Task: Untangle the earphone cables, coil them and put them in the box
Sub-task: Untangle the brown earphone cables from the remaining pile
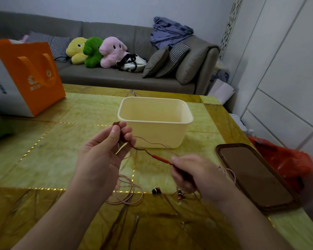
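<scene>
Right now the risk is mostly about pulling too hard. Left hand pinches a small bunch of dark red earphone cable w/ thumb and fingers, just in front of the box, near its left corner. Right hand grips the same cable further along, in front of the box and to its right, just past the red inline sleeve. The stretch between the hands looks twisted and fairly taut, so a sharp tug could tighten a knot instead of freeing it, or strain the thin wire at the sleeve joint.

2nd hazard: a thin pink cable runs from the hands down to loose loops on the table, well in front of the box. Lifting the red one may drag those loops along and re-tangle both, or flick the small earbuds lying in front of the box off the near edge. The phone, right of the box and close to the right hand, could get snagged by a trailing loop too.

Materials etc.: cables thin, limp, rubbery-looking; red one appears braided or twisted. Box is cream plastic, rectangular, rounded rim, smooth walls, nothing visible inside. Table surface glossy, yellow-green marble pattern, slippery I'd guess. Phone sits in a dark brown case, screen dark.
</scene>
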A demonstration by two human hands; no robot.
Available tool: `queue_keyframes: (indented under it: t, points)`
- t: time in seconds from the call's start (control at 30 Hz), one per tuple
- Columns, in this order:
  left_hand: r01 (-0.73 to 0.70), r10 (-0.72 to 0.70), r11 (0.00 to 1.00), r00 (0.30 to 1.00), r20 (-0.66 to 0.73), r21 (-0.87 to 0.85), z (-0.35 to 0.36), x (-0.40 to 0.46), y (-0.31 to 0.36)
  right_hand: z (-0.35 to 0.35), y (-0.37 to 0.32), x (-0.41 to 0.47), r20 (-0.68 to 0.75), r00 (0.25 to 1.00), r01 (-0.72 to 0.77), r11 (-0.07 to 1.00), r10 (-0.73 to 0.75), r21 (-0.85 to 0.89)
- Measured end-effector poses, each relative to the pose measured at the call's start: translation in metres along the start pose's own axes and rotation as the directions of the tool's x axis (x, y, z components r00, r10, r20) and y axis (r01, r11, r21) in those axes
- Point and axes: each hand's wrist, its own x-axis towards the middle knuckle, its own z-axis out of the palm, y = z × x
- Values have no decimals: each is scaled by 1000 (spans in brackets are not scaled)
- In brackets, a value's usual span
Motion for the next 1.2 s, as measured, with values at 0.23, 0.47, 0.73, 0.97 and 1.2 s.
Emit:
queue_keyframes:
  t: [0.23,0.47,0.73,0.97,1.2]
  points:
    - [-32,35,999,996,-77,34,-12,10,5,-19,-7,-2,-180,983,110,863,-22,493]
    - [-41,50,993,996,-80,107,-12,10,6,-30,-10,-2,-474,880,276,798,14,536]
    - [-51,43,993,996,79,108,6,-4,1,13,0,-1,-392,895,80,943,-211,-324]
    - [-51,42,994,995,92,101,8,-6,-3,61,8,8,-106,960,194,893,-257,-406]
    - [-111,120,979,992,-43,171,-1,0,4,31,-2,3,-133,988,67,994,-79,-92]
